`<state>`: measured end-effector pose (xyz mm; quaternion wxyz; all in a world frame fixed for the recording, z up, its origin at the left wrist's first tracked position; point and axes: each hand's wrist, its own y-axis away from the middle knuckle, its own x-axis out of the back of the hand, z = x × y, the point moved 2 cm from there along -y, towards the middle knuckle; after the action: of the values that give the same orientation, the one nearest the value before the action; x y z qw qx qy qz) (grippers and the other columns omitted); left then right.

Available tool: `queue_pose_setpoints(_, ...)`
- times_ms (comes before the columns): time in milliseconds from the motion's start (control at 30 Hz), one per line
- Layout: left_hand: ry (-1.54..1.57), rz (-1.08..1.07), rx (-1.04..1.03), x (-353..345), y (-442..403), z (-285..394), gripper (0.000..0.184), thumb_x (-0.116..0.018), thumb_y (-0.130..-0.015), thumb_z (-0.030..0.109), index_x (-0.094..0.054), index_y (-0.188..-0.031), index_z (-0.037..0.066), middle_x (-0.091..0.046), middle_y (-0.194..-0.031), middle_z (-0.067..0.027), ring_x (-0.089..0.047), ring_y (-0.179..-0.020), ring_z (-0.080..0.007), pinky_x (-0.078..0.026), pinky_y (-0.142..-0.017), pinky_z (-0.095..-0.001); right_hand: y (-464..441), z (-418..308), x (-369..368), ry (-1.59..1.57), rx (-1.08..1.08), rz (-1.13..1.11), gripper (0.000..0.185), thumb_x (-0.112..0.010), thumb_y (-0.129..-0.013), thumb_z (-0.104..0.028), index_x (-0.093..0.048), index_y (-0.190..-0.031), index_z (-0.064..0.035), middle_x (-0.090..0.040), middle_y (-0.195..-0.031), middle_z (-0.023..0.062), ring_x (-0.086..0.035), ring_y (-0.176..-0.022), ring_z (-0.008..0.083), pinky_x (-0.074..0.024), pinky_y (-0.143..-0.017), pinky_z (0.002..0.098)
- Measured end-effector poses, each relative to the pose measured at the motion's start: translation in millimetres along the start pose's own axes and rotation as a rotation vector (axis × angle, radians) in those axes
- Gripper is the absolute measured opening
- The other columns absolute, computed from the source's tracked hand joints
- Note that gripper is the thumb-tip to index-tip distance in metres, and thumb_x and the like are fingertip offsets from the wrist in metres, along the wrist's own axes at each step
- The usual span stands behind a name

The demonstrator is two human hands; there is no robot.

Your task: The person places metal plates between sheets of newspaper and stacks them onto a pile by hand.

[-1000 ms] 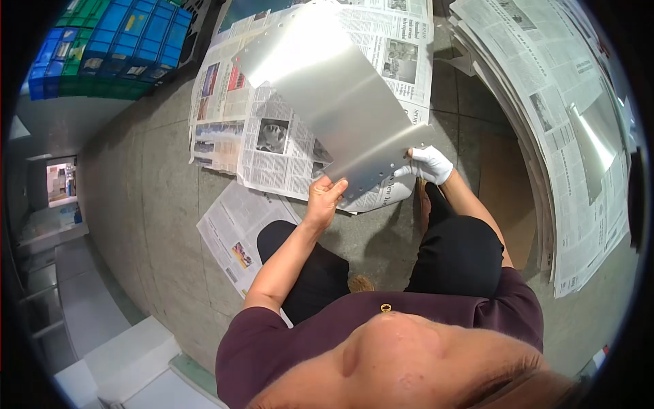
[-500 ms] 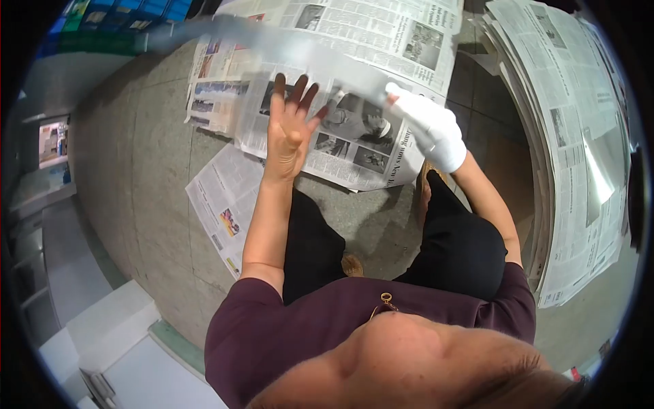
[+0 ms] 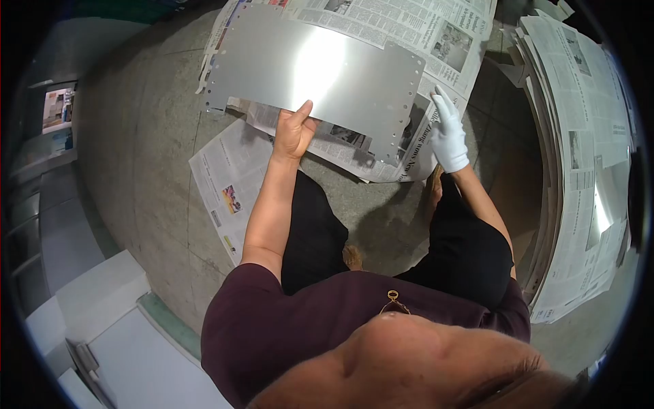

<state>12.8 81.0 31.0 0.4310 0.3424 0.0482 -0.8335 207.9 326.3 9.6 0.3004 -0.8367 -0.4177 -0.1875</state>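
over the newspaper [image 3: 451,45], my left hand [image 3: 294,135] is grasping the near edge of the metal sheet [image 3: 272,61], thumb on top; my gloved right hand [image 3: 449,136] is hanging open just beside the right end. i should be supporting both ends evenly, so the sheet is not bending. its long axis is running left to right, slanting toward me at right.

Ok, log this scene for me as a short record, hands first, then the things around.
Left hand: bare, gripping the sheet's near edge
Right hand: white-gloved, open, beside the sheet's right end
Sheet: shiny, holes along both short ends, over newspaper
Stack: at right, newspaper-topped, bearing another shiny piece
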Motion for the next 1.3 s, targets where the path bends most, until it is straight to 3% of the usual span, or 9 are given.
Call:
queue_pose_setpoints(100,0.005,0.005,0.024,10,-4,1,0.028,-0.050,-0.090,0.000,-0.052,-0.118,0.001,-0.058,-0.116,-0.0100,-0.056,-0.107,-0.0214,-0.047,-0.091,-0.0391,8,27,-6,-0.106,-0.059,-0.037,0.060,-0.044,-0.069,0.017,-0.049,-0.125,-0.0048,-0.048,-0.131,0.0141,-0.045,-0.123,0.0283,-0.0388,-0.100,0.0340)
queue_pose_setpoints(133,0.009,0.037,0.010,13,-4,0,0.028,-0.050,-0.090,0.000,-0.052,-0.119,0.001,-0.057,-0.117,-0.0102,-0.056,-0.108,-0.0219,-0.047,-0.092,-0.0393,11,30,-8,-0.167,-0.091,-0.022,0.054,-0.044,-0.071,0.016,-0.055,-0.120,-0.0042,-0.057,-0.121,0.0131,-0.055,-0.114,0.0247,-0.0425,-0.097,0.0319)
queue_pose_setpoints(267,0.038,0.075,0.047,17,-9,-9,0.032,-0.049,-0.090,-0.003,-0.049,-0.122,0.000,-0.055,-0.121,-0.0106,-0.054,-0.111,-0.0238,-0.046,-0.095,-0.0407,22,29,-11,-0.330,-0.244,-0.233,0.044,-0.040,-0.072,0.013,-0.063,-0.107,0.0001,-0.066,-0.104,0.0136,-0.064,-0.099,0.0209,-0.0484,-0.088,0.0298)
queue_pose_setpoints(367,0.079,0.019,0.064,20,-14,-11,0.035,-0.048,-0.090,-0.004,-0.047,-0.124,0.001,-0.054,-0.123,-0.0106,-0.053,-0.114,-0.0244,-0.045,-0.097,-0.0415,31,39,-15,-0.471,-0.329,-0.294,0.045,-0.042,-0.073,0.013,-0.062,-0.110,-0.0002,-0.066,-0.104,0.0129,-0.063,-0.099,0.0185,-0.0484,-0.088,0.0279)
queue_pose_setpoints(567,0.158,0.004,0.059,23,-22,-9,0.034,-0.047,-0.090,-0.003,-0.048,-0.124,0.005,-0.053,-0.123,-0.0096,-0.053,-0.114,-0.0236,-0.046,-0.097,-0.0397,34,46,-8,-0.509,-0.415,-0.194,0.041,-0.042,-0.075,0.012,-0.063,-0.108,-0.0007,-0.067,-0.104,0.0118,-0.064,-0.098,0.0175,-0.0486,-0.089,0.0275)
queue_pose_setpoints(833,0.224,-0.001,0.099,28,-29,-20,0.033,-0.049,-0.090,-0.002,-0.049,-0.122,0.007,-0.054,-0.122,-0.0077,-0.052,-0.114,-0.0225,-0.046,-0.096,-0.0413,36,39,2,-0.254,-0.479,-0.302,0.037,-0.046,-0.077,0.004,-0.065,-0.107,-0.0078,-0.066,-0.107,0.0099,-0.062,-0.101,0.0211,-0.0476,-0.090,0.0287)
queue_pose_setpoints(1133,0.244,0.000,0.108,24,-32,-24,0.034,-0.048,-0.090,-0.002,-0.049,-0.123,0.006,-0.053,-0.123,-0.0085,-0.053,-0.114,-0.0236,-0.047,-0.097,-0.0416,26,13,12,-0.014,-0.331,-0.331,0.034,-0.052,-0.077,0.001,-0.064,-0.108,-0.0095,-0.064,-0.110,0.0101,-0.061,-0.101,0.0256,-0.0490,-0.087,0.0306)
queue_pose_setpoints(1233,0.241,-0.019,0.114,24,-33,-26,0.035,-0.048,-0.090,-0.003,-0.048,-0.123,0.007,-0.053,-0.124,-0.0093,-0.053,-0.114,-0.0239,-0.046,-0.097,-0.0421,28,12,7,-0.047,-0.354,-0.316,0.029,-0.054,-0.080,-0.009,-0.064,-0.107,-0.0101,-0.063,-0.111,0.0077,-0.061,-0.099,0.0271,-0.0485,-0.086,0.0332)
queue_pose_setpoints(1300,0.228,-0.005,0.132,23,-34,-31,0.034,-0.048,-0.090,-0.002,-0.049,-0.123,0.005,-0.053,-0.124,-0.0101,-0.053,-0.114,-0.0240,-0.046,-0.097,-0.0412,31,7,10,0.027,-0.210,-0.244,0.030,-0.056,-0.078,-0.011,-0.063,-0.108,-0.0099,-0.062,-0.114,0.0063,-0.060,-0.100,0.0269,-0.0484,-0.086,0.0332)
